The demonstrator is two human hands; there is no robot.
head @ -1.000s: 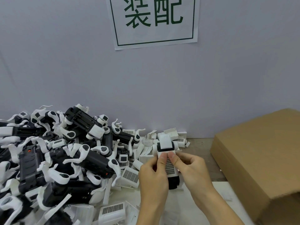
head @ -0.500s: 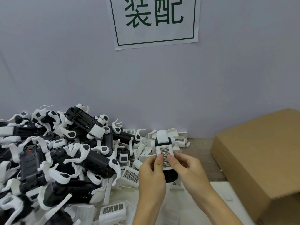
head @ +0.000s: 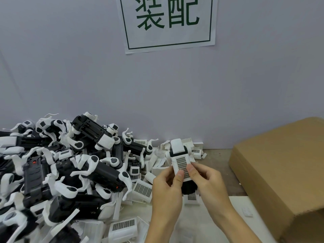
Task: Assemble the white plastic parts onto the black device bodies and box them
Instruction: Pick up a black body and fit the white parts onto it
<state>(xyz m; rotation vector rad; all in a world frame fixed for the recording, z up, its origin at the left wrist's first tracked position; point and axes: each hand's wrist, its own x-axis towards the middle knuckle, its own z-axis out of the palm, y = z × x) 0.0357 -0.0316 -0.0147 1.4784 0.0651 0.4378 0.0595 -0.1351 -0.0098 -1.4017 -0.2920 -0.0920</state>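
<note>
Grip: left hand [head: 167, 188], right hand [head: 207, 181] pinch device body [head: 182, 165]; its black base hidden

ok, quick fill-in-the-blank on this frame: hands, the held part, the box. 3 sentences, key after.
1. Both thumbs press on a white grille panel seated on a ____ device body.
2. The cardboard box sits on the person's ____ side.
3. The pile of unassembled parts lies beside the ____ hand, opposite the right hand.

Missing words: black; right; left

A desk [head: 217, 161] is seen heaped at left with black device bodies [head: 103, 172] and white plastic parts [head: 142, 190]; a cardboard box [head: 280, 172] is set at right.
</note>
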